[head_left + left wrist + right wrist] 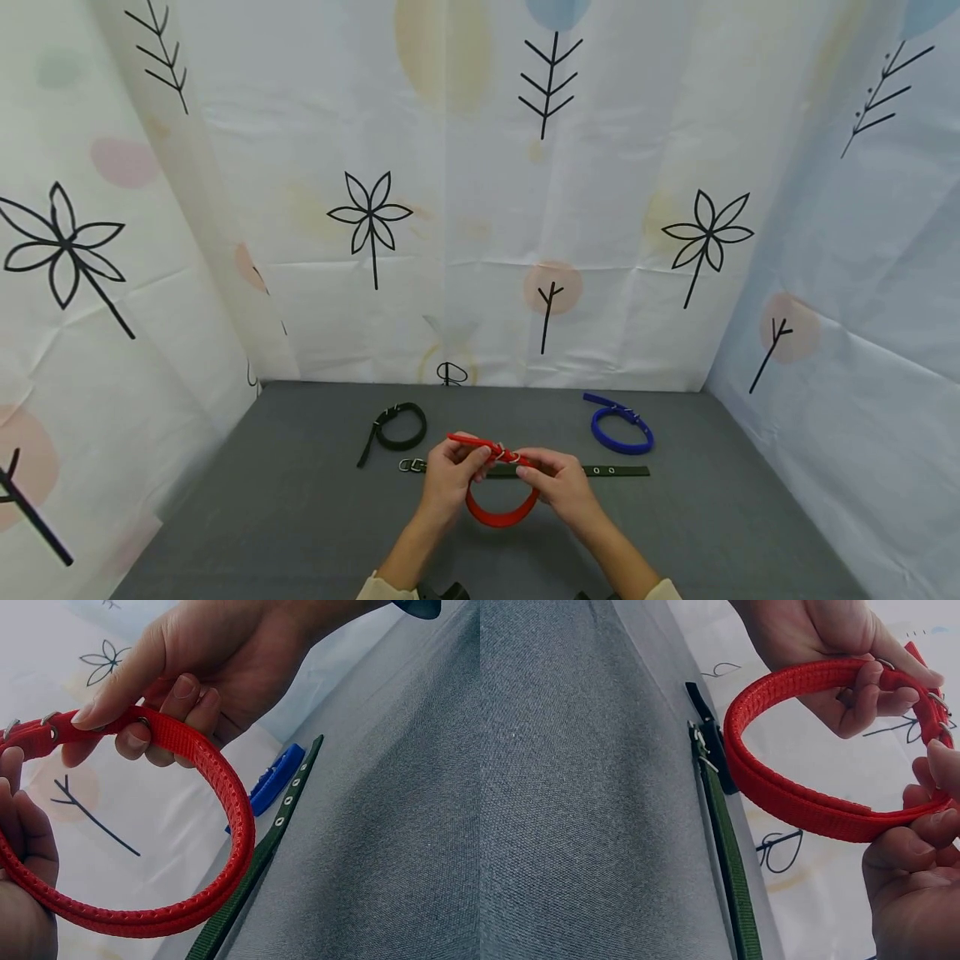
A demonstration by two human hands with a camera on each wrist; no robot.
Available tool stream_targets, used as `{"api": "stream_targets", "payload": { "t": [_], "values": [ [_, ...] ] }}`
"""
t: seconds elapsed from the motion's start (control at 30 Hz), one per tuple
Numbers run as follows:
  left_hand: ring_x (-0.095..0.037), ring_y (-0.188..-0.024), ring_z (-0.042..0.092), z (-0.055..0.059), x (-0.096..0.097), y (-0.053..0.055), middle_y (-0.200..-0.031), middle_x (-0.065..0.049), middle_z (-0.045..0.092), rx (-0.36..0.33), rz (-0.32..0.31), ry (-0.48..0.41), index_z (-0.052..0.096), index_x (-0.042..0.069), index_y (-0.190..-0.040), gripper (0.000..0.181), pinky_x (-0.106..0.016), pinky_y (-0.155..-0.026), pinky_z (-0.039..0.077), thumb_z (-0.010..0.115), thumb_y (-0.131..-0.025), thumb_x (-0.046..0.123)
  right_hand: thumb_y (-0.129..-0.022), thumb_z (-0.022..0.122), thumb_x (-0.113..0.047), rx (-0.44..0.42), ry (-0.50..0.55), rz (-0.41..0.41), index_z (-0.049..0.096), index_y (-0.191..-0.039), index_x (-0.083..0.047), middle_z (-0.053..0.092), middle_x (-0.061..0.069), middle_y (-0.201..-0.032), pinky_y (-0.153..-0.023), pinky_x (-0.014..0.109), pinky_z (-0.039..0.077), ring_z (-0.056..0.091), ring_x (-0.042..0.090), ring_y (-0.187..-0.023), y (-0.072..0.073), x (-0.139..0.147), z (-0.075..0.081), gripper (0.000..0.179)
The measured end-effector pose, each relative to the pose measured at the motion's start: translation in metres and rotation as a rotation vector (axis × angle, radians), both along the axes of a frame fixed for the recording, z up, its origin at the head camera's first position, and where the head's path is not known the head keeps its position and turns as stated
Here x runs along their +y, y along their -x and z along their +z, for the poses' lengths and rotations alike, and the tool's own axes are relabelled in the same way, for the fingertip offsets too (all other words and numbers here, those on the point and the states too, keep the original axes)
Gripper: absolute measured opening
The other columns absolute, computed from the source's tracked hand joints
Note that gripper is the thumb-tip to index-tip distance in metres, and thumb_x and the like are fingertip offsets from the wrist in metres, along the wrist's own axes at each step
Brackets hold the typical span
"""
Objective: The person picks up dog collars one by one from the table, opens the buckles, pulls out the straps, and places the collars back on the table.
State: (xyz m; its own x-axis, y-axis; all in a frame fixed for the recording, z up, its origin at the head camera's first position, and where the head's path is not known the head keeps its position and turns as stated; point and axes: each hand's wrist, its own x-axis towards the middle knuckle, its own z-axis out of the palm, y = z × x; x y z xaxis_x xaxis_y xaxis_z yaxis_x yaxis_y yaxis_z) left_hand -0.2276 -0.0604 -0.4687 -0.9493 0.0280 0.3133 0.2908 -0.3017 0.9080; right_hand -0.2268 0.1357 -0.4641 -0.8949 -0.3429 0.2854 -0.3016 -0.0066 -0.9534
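A red collar [501, 518], closed into a loop with metal rings and eyelets along its strap, is held up above the table between both hands. My left hand [450, 477] pinches the strap left of the buckle, thumb on top. My right hand [561, 485] pinches it on the other side of the metal rings. In the left wrist view the padded inner side of the red collar [241, 817] shows. Behind the hands a green collar [617, 471] lies stretched flat on the table, its middle partly hidden by them.
A black collar [401, 427] lies coiled at the back left of the grey table [315, 517]. Toward the back right is a coiled blue collar [622, 447]. Printed white cloth [465, 208] hangs around the back and sides.
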Motion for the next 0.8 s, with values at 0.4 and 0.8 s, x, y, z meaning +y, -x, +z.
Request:
{"api": "stream_targets", "payload": {
  "t": [0.4, 0.8],
  "values": [
    [-0.011, -0.059, 0.053, 0.016, -0.006, -0.007, -0.077, -0.01, 0.067, 0.074, -0.04, 0.308, 0.066, -0.001, -0.091, 0.006, -0.028, -0.055, 0.048, 0.071, -0.087, 0.002, -0.095, 0.062, -0.008, 0.037, -0.293, 0.098, 0.067, -0.113, 0.002, 0.062, 0.014, -0.074, -0.049, 0.025, 0.045, 0.047, 0.009, -0.052, 0.007, 0.009, 0.015, 0.021],
    [-0.011, -0.061, 0.055, 0.029, -0.009, -0.018, -0.079, -0.016, 0.068, 0.052, -0.084, 0.282, 0.065, -0.006, -0.094, 0.011, -0.026, -0.058, 0.049, 0.069, -0.089, 0.003, -0.097, 0.06, -0.006, 0.048, -0.228, 0.222, 0.063, -0.113, 0.003, 0.057, 0.002, -0.082, -0.053, 0.022, 0.04, 0.044, 0.007, -0.059, 0.006, 0.01, 0.016, 0.019]
  ]
}}
